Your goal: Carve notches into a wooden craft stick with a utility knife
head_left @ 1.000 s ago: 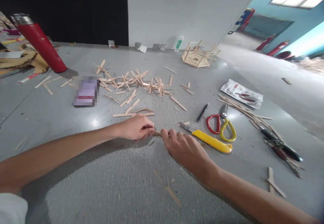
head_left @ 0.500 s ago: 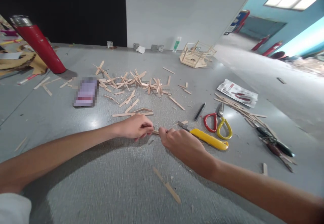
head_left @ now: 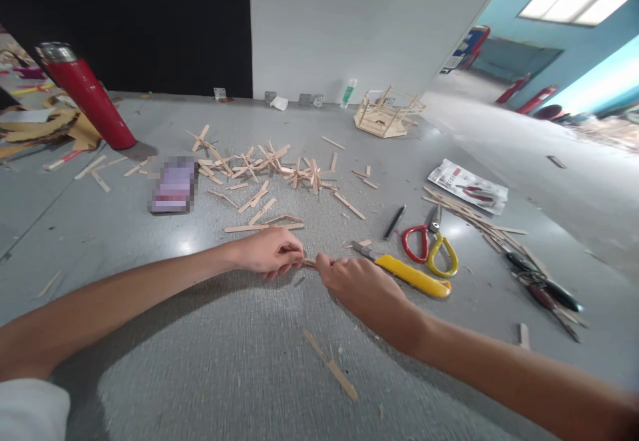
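Observation:
Between my two hands is a short stretch of wooden craft stick [head_left: 309, 263], its ends hidden in my fingers. My left hand [head_left: 272, 251] pinches the left end, and my right hand [head_left: 352, 278] is closed round the right end. Just right of my right hand lies a yellow-handled utility knife [head_left: 414, 275]. Beyond my left hand a bent, cracked stick [head_left: 282, 218] rests by a straight stick [head_left: 249, 228]. Nearer to me lies a partly broken stick [head_left: 332, 366]. Scissors with red and yellow handles [head_left: 436, 228] lie beside a black pen [head_left: 395, 222].
Broken craft sticks [head_left: 269, 158] are heaped at mid-table. A phone [head_left: 174, 185] and a red flask [head_left: 92, 98] are to the left. A stick frame model [head_left: 382, 122] and a glue tube [head_left: 348, 93] stand at the back. Pliers [head_left: 542, 281], sticks and a white packet [head_left: 469, 185] lie right.
The view has shifted slightly, so the flask and phone sit a little further right and lower. Both hands keep their hold on the stick in nearly the same place.

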A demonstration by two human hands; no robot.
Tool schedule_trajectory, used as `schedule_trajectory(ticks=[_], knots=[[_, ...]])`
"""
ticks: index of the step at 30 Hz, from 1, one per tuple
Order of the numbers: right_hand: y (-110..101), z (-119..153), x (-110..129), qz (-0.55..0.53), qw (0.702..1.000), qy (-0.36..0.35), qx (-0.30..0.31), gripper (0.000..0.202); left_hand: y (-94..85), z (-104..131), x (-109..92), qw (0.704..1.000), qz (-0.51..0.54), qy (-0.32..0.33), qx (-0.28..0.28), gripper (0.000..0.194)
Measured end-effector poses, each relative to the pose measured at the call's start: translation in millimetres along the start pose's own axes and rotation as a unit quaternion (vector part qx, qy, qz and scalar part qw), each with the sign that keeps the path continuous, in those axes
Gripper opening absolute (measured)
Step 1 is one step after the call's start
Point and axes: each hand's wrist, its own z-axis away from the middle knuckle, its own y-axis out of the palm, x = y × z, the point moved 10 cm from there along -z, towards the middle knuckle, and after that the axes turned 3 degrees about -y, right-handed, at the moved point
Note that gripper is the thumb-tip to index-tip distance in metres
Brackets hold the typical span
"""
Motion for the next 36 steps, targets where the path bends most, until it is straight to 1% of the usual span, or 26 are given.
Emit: schedule_trajectory(ticks=[7,10,13,15,16,18,19,20,21,23,25,27,28,30,31,34,36], knots=[[2.6,1.2,-0.8,-0.011,1.0,-0.003,-0.003,0.026,0.5,0.2,1.7,1.0,0.004,-0.01,0.007,0.029],[1.3,3.5,-0.7,0.003,0.999,0.026,-0.028,0.026,-0.3,1.2,1.4,1.0,-0.007,-0.018,-0.007,0.029],[-1.8,10.0,-6.5,0.02,0.993,0.094,-0.072,0.024,-1.0,3.9,-8.1,0.997,-0.066,-0.003,-0.045,0.035],[-4.6,16.1,-12.7,0.017,0.985,0.139,-0.105,0.021,-2.3,8.8,-21.6,0.985,-0.144,0.029,-0.095,0.037],[-7.3,19.4,-15.9,0.012,0.98,0.156,-0.125,0.019,-3.4,13.0,-29.8,0.973,-0.187,0.048,-0.129,0.035],[-17.2,26.3,-21.6,-0.002,0.969,0.173,-0.177,0.013,-2.9,25.3,-48.3,0.937,-0.274,0.091,-0.196,0.03],[-24.3,30.4,-24.3,-0.009,0.962,0.176,-0.208,0.01,-1.5,33.7,-59.3,0.912,-0.319,0.116,-0.232,0.027],[-32.3,35.2,-26.8,-0.015,0.954,0.178,-0.24,0.009,1.1,44.0,-72.7,0.88,-0.362,0.152,-0.268,0.024],[-40.3,40.5,-29.0,-0.021,0.946,0.179,-0.27,0.009,6.5,54.1,-85.6,0.847,-0.403,0.188,-0.291,0.022],[-55.1,51.5,-31.4,-0.034,0.93,0.174,-0.321,0.009,18.4,73.8,-108.8,0.781,-0.469,0.252,-0.327,0.022],[-67.5,62.3,-31.4,-0.047,0.917,0.166,-0.358,0.01,30.5,89.5,-126.5,0.713,-0.53,0.297,-0.35,0.022],[-76.8,71.2,-29.2,-0.061,0.908,0.151,-0.385,0.01,42.3,102.4,-138.6,0.651,-0.572,0.34,-0.365,0.022],[-80.2,74.6,-28.0,-0.066,0.905,0.145,-0.395,0.01,47.2,106.8,-141.6,0.626,-0.588,0.356,-0.369,0.021],[-85.2,79.7,-25.0,-0.071,0.9,0.131,-0.409,0.008,55.2,111.6,-142.8,0.588,-0.615,0.375,-0.367,0.019],[-87.0,81.4,-23.6,-0.069,0.899,0.127,-0.415,0.007,57.8,112.6,-142.0,0.576,-0.625,0.379,-0.366,0.018],[-90.2,85.3,-19.7,-0.058,0.892,0.115,-0.433,0.006,64.3,115.7,-139.7,0.555,-0.639,0.394,-0.358,0.018],[-90.9,87.1,-18.0,-0.054,0.888,0.11,-0.444,0.008,66.0,118.6,-140.3,0.55,-0.637,0.402,-0.362,0.02]])
